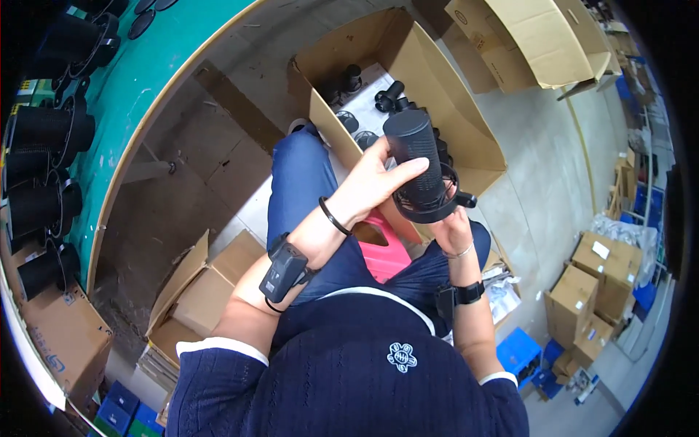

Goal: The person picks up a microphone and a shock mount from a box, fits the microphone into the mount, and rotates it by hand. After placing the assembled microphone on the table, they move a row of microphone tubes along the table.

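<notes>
In front of my lap I hold a black perforated cylinder [409, 135] that looks like a microphone body, tilted slightly. Around its lower end sits a black ring-shaped mount [426, 214] with a short stub at its right side. My left hand [382, 180] is closed round the cylinder's left side, with the thumb across its front. My right hand [453, 230] grips the ring from below; part of its fingers is hidden behind the ring. Beyond the cylinder stands an open cardboard box [466, 95] holding several black parts [390, 96] on a white sheet.
To the left is a green-topped table [156, 80] with several similar black cylinders [44, 137]. A pink stool [386, 251] shows between my legs. An open carton [207, 298] stands at the lower left, with more cartons [571, 302] on the right and another box [535, 40] at upper right.
</notes>
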A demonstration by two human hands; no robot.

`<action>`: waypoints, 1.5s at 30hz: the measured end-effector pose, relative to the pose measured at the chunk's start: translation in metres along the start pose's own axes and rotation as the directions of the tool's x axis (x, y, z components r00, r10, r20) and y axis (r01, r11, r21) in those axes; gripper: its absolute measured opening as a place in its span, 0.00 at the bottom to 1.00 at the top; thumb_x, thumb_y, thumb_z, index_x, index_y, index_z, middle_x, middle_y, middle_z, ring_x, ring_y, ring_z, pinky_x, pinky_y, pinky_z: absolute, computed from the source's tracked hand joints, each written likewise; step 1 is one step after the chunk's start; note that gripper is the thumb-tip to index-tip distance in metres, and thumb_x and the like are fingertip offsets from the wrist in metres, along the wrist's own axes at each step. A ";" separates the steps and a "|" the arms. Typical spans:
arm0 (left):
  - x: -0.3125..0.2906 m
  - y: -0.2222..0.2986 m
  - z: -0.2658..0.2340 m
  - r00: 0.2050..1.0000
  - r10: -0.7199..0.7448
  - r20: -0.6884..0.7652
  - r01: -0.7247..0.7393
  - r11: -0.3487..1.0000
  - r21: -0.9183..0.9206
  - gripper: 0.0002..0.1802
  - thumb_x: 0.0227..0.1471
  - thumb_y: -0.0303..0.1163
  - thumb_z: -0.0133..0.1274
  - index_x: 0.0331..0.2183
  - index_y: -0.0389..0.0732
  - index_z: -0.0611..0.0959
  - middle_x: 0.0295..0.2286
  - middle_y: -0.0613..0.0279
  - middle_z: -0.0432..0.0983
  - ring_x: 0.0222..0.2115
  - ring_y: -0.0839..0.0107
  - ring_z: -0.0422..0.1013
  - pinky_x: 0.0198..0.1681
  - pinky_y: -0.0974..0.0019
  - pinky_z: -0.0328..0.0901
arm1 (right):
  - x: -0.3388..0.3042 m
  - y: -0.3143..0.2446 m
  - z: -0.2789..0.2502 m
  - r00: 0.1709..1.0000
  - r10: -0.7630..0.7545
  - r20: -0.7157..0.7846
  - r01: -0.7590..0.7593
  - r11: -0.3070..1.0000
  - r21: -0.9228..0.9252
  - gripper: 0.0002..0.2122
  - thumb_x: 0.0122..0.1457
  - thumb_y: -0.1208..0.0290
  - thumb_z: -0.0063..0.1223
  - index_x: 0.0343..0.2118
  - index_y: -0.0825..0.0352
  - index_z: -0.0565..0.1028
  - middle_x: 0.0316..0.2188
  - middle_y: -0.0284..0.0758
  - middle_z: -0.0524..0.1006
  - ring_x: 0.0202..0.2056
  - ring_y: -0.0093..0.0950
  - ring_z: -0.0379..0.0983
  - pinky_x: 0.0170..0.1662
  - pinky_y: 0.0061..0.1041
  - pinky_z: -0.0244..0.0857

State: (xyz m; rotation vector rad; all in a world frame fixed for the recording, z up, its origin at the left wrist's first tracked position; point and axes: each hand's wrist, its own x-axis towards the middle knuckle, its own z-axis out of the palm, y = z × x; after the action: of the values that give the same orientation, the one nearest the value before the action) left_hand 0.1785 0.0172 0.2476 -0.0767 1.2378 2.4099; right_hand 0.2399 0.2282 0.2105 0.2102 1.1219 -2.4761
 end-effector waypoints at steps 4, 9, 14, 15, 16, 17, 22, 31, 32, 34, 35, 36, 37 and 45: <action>0.006 0.006 0.008 0.993 0.087 0.077 -0.084 0.995 -0.045 0.32 0.45 0.33 0.62 0.51 0.35 0.69 0.44 0.61 0.71 0.44 0.72 0.67 0.52 0.65 0.60 | 0.007 0.002 0.000 0.992 0.071 0.104 -0.084 0.989 0.118 0.32 0.56 0.60 0.53 0.60 0.66 0.55 0.60 0.39 0.59 0.60 0.36 0.55 0.63 0.41 0.48; 0.017 -0.001 0.006 0.995 0.091 0.046 -0.096 0.988 0.125 0.35 0.43 0.36 0.65 0.50 0.34 0.69 0.43 0.58 0.71 0.40 0.71 0.68 0.46 0.66 0.64 | 0.011 0.012 -0.004 0.993 0.118 0.028 -0.120 0.940 0.320 0.27 0.63 0.52 0.32 0.60 0.64 0.56 0.58 0.40 0.61 0.57 0.39 0.60 0.59 0.43 0.55; 0.026 -0.006 0.006 1.000 0.027 -0.001 -0.026 0.988 0.151 0.35 0.41 0.38 0.66 0.49 0.33 0.70 0.41 0.57 0.72 0.36 0.72 0.69 0.41 0.68 0.67 | 0.013 0.015 -0.019 0.974 0.219 0.058 -0.220 0.851 0.477 0.27 0.57 0.54 0.49 0.58 0.60 0.61 0.58 0.38 0.62 0.58 0.36 0.59 0.59 0.40 0.56; 0.028 -0.009 0.007 0.999 0.036 -0.007 -0.034 0.985 0.172 0.36 0.41 0.38 0.66 0.48 0.32 0.71 0.41 0.57 0.73 0.36 0.72 0.69 0.41 0.67 0.67 | 0.014 0.016 -0.021 0.973 0.226 0.046 -0.218 0.838 0.500 0.27 0.57 0.54 0.49 0.58 0.60 0.62 0.57 0.38 0.63 0.58 0.37 0.60 0.56 0.39 0.61; 0.029 -0.012 0.006 0.999 0.046 -0.014 -0.043 0.981 0.188 0.36 0.41 0.39 0.66 0.48 0.32 0.71 0.41 0.57 0.73 0.36 0.71 0.69 0.41 0.67 0.67 | 0.014 0.017 -0.021 0.973 0.228 0.043 -0.219 0.838 0.500 0.27 0.57 0.54 0.49 0.58 0.60 0.62 0.57 0.38 0.63 0.58 0.37 0.60 0.56 0.39 0.61; 0.030 -0.014 0.005 0.999 0.044 -0.014 -0.041 0.982 0.186 0.36 0.41 0.39 0.66 0.48 0.32 0.71 0.41 0.57 0.73 0.36 0.71 0.69 0.41 0.67 0.67 | 0.015 0.018 -0.022 0.972 0.223 0.070 -0.227 0.828 0.513 0.25 0.60 0.53 0.40 0.57 0.61 0.63 0.55 0.40 0.66 0.53 0.38 0.64 0.47 0.36 0.65; 0.034 -0.015 0.007 0.999 0.050 0.016 -0.053 0.973 0.224 0.35 0.41 0.38 0.66 0.48 0.31 0.71 0.41 0.57 0.73 0.40 0.70 0.69 0.45 0.66 0.65 | 0.018 0.018 -0.018 0.967 0.254 0.021 -0.229 0.827 0.514 0.23 0.63 0.52 0.33 0.53 0.62 0.67 0.50 0.41 0.71 0.45 0.36 0.72 0.30 0.28 0.69; 0.038 -0.019 0.012 0.989 0.081 0.122 -0.104 0.975 0.195 0.36 0.40 0.31 0.67 0.49 0.34 0.68 0.41 0.59 0.73 0.42 0.73 0.68 0.49 0.67 0.63 | 0.027 0.013 -0.007 0.923 0.353 0.152 -0.360 0.656 0.664 0.21 0.60 0.51 0.38 0.47 0.62 0.72 0.41 0.40 0.76 0.36 0.31 0.76 0.21 0.23 0.70; 0.038 -0.020 0.012 0.989 0.078 0.123 -0.102 0.976 0.195 0.36 0.40 0.31 0.67 0.49 0.34 0.68 0.41 0.59 0.73 0.42 0.73 0.68 0.49 0.67 0.63 | 0.028 0.012 -0.010 0.904 0.345 0.254 -0.423 0.621 0.660 0.22 0.60 0.50 0.38 0.47 0.61 0.71 0.40 0.39 0.76 0.35 0.31 0.75 0.22 0.24 0.71; 0.037 -0.020 0.013 0.992 0.030 0.126 -0.046 0.991 0.127 0.34 0.42 0.31 0.66 0.49 0.33 0.68 0.41 0.59 0.73 0.42 0.73 0.69 0.49 0.67 0.63 | 0.030 0.015 -0.011 0.875 0.330 0.356 -0.485 0.583 0.652 0.23 0.60 0.49 0.38 0.47 0.61 0.71 0.40 0.38 0.76 0.35 0.30 0.75 0.22 0.25 0.71; 0.038 -0.022 0.011 0.992 0.026 0.125 -0.043 0.990 0.133 0.34 0.42 0.31 0.66 0.49 0.33 0.68 0.41 0.59 0.73 0.42 0.73 0.69 0.49 0.67 0.63 | 0.031 0.018 -0.010 0.902 0.427 0.069 -0.368 0.675 0.639 0.23 0.59 0.48 0.38 0.50 0.60 0.69 0.41 0.38 0.76 0.29 0.31 0.75 0.18 0.23 0.67; 0.041 -0.026 0.009 1.000 -0.009 0.018 0.008 0.999 0.048 0.34 0.42 0.31 0.65 0.49 0.33 0.67 0.41 0.59 0.72 0.42 0.73 0.69 0.49 0.67 0.64 | 0.032 0.022 -0.010 0.853 0.469 -0.228 -0.266 0.767 0.584 0.24 0.59 0.47 0.39 0.52 0.58 0.66 0.42 0.38 0.75 0.24 0.32 0.75 0.14 0.21 0.63; 0.043 -0.027 0.006 0.995 -0.053 -0.086 0.050 0.998 -0.040 0.34 0.43 0.31 0.65 0.49 0.33 0.67 0.41 0.59 0.72 0.42 0.72 0.70 0.48 0.67 0.65 | 0.034 0.018 -0.011 0.931 0.363 0.031 -0.310 0.747 0.588 0.26 0.61 0.45 0.34 0.56 0.59 0.60 0.49 0.39 0.70 0.40 0.35 0.74 0.31 0.25 0.72; 0.056 -0.084 -0.055 0.839 -0.543 -0.043 0.436 0.716 -0.545 0.25 0.52 0.49 0.54 0.44 0.39 0.73 0.36 0.58 0.75 0.36 0.64 0.74 0.37 0.58 0.72 | 0.029 -0.006 0.020 0.946 -0.324 -0.015 0.102 0.342 -0.934 0.26 0.44 0.71 0.61 0.48 0.66 0.64 0.43 0.40 0.69 0.46 0.34 0.68 0.46 0.30 0.64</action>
State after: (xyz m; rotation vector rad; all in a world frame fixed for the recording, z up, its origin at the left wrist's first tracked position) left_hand 0.1534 0.0364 0.1372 -0.7375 0.4938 2.1991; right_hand 0.2117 0.2078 0.2187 -0.0555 2.5959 -1.5715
